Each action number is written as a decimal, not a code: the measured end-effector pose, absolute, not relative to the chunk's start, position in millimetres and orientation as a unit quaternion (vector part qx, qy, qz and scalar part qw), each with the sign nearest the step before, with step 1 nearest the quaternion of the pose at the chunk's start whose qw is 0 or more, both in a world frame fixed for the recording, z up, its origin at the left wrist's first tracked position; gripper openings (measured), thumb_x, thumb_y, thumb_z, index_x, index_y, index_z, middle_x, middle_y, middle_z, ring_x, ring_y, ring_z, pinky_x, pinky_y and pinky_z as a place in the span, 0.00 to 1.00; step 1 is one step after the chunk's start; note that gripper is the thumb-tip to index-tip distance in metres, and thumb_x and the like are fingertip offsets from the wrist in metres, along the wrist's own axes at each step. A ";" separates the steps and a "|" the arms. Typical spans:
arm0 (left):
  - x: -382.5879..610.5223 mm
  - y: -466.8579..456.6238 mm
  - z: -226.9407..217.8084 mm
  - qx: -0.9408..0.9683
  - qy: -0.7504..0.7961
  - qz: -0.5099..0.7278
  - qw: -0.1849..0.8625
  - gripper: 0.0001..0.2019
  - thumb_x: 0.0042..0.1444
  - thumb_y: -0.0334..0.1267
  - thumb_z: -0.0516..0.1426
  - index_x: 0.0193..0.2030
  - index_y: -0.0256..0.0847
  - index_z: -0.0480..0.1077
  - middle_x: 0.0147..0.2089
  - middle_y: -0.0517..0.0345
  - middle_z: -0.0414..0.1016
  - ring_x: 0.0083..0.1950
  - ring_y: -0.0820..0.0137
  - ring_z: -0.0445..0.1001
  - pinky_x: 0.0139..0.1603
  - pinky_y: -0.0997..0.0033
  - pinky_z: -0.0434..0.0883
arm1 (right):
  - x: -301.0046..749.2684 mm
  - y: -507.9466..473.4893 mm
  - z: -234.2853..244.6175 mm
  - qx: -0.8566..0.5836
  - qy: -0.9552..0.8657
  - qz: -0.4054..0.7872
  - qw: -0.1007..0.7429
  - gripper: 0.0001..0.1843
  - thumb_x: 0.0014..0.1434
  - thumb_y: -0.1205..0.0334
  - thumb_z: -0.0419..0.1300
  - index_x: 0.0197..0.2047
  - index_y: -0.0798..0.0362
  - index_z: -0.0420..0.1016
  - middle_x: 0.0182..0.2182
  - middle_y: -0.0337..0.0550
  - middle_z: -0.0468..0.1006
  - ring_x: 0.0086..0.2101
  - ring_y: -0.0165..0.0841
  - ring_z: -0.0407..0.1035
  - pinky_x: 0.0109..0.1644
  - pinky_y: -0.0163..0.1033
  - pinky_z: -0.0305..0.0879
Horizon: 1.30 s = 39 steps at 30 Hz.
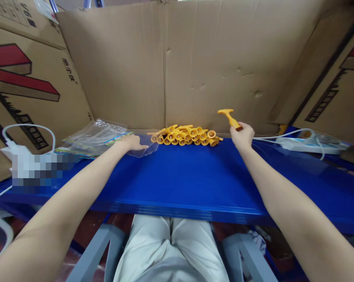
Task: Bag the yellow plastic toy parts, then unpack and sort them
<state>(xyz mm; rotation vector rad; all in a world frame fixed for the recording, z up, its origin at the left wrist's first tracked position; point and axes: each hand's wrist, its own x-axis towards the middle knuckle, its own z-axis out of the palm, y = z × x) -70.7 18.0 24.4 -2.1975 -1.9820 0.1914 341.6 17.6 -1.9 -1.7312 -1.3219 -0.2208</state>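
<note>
My right hand (pixel 243 135) is closed around the stem of one yellow plastic piece (pixel 228 115), held up above the blue table (pixel 194 176) at its far side. Just left of it lies a heap of several matching yellow plastic pieces (pixel 185 135). My left hand (pixel 133 142) rests flat, fingers stretched out, on a clear plastic bag (pixel 144 149) that lies on the table left of the heap.
A stack of clear printed bags (pixel 91 138) lies at the far left. A white charger with cable (pixel 15 149) sits at the left edge, a white power strip (pixel 306 144) at the right. Cardboard sheets (pixel 194 58) wall the table's back and sides.
</note>
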 end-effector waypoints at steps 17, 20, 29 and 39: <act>-41.5 -1.1 9.0 -0.735 -0.665 0.064 0.115 0.31 0.56 0.59 0.44 0.50 0.38 0.73 0.54 0.37 0.73 0.54 0.49 0.72 0.50 0.56 0.67 | 198.3 -15.6 -8.0 -0.449 -0.818 0.083 0.350 0.14 0.52 0.67 0.60 0.43 0.55 0.79 0.36 0.45 0.80 0.34 0.34 0.72 0.41 0.39 0.66; -44.5 -5.1 9.7 -0.783 -0.617 0.031 0.078 0.28 0.53 0.60 0.46 0.44 0.40 0.74 0.47 0.42 0.77 0.48 0.53 0.75 0.45 0.61 0.68 | 192.4 -16.1 -11.1 -0.445 -0.829 0.080 0.330 0.14 0.51 0.68 0.61 0.42 0.55 0.79 0.36 0.45 0.80 0.34 0.34 0.72 0.42 0.39 0.65; -50.3 -7.7 15.0 -0.825 -0.560 -0.007 0.074 0.08 0.47 0.38 0.50 0.25 0.42 0.68 0.30 0.53 0.76 0.32 0.64 0.73 0.30 0.70 0.61 | 184.8 -20.1 -14.0 -0.461 -0.821 0.116 0.315 0.15 0.50 0.66 0.62 0.43 0.56 0.79 0.34 0.42 0.80 0.31 0.31 0.71 0.37 0.35 0.64; -51.2 -10.7 24.9 -0.804 -0.564 -0.144 0.123 0.12 0.49 0.42 0.49 0.26 0.41 0.70 0.30 0.52 0.75 0.31 0.65 0.71 0.29 0.70 0.60 | 165.2 -22.1 -8.8 -0.453 -0.782 0.241 0.354 0.12 0.50 0.63 0.65 0.39 0.56 0.79 0.23 0.36 0.75 0.25 0.27 0.67 0.30 0.32 0.62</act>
